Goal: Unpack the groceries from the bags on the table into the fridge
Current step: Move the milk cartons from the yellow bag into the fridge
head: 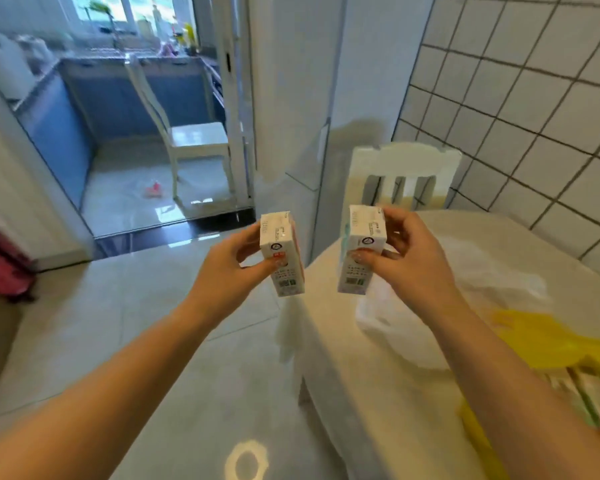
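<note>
- Groceries: 2 small cartons held up in the air, 1 per hand, both upright with tops slightly tilted toward camera, well apart from each other.
- Far left: red case (0,268) low against wall, blurred.
- Upper left: kitchen counter (94,60) under window, white chair (191,136) on glossy floor past doorway.
- Left hand (238,263) gripping left carton (283,252): thumb across near face, fingers curled behind; carton over tiled floor (118,323), just left of table edge.
- Centre: tall white fridge (298,98) behind both cartons, doors closed.
- Right hand (407,252) gripping right carton (361,252): thumb on near face, fingers wrapped round far side; carton above table (378,375).
- Second white chair (404,168) at far end of table, against tiled wall (534,98).
- White plastic bag (492,271) lying on table right of right hand, crumpled.
- Yellow bag (551,341) at right edge on table, more cartons (589,393) visible inside, blurred; count not readable.
</note>
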Demonstrator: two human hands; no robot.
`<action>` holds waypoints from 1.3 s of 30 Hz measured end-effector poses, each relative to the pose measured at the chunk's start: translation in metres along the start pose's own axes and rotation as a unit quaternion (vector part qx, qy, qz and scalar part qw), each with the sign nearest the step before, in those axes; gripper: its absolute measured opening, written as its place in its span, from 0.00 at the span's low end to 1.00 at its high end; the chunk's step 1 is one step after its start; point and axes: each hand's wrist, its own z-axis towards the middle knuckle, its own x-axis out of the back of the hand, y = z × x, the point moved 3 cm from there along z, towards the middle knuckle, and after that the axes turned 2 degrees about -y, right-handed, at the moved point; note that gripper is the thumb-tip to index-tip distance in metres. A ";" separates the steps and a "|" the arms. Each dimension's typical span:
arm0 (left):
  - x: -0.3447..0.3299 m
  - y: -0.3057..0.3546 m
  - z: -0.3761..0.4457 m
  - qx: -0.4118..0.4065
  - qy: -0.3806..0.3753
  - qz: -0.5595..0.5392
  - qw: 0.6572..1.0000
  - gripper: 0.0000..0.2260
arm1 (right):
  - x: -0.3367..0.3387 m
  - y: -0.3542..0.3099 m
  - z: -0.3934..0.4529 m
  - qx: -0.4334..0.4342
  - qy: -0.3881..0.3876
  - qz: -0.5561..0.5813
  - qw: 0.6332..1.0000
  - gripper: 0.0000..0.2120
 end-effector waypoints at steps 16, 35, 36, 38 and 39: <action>0.338 -0.101 0.028 0.026 0.123 0.027 0.992 0.22 | -0.331 -0.097 0.137 0.101 -0.133 0.011 0.986 0.26; 0.501 -0.190 0.356 0.014 0.154 0.027 0.988 0.23 | -0.526 -0.089 0.486 0.128 -0.129 0.071 0.981 0.26; 0.506 -0.194 0.376 0.009 0.151 0.025 0.988 0.23 | -0.528 -0.087 0.503 0.128 -0.122 0.067 0.982 0.26; 0.512 -0.202 0.417 -0.003 0.139 0.024 0.990 0.23 | -0.531 -0.082 0.538 0.129 -0.109 0.058 0.984 0.26; 0.514 -0.207 0.439 -0.010 0.131 0.022 0.991 0.23 | -0.531 -0.078 0.555 0.130 -0.103 0.056 0.985 0.26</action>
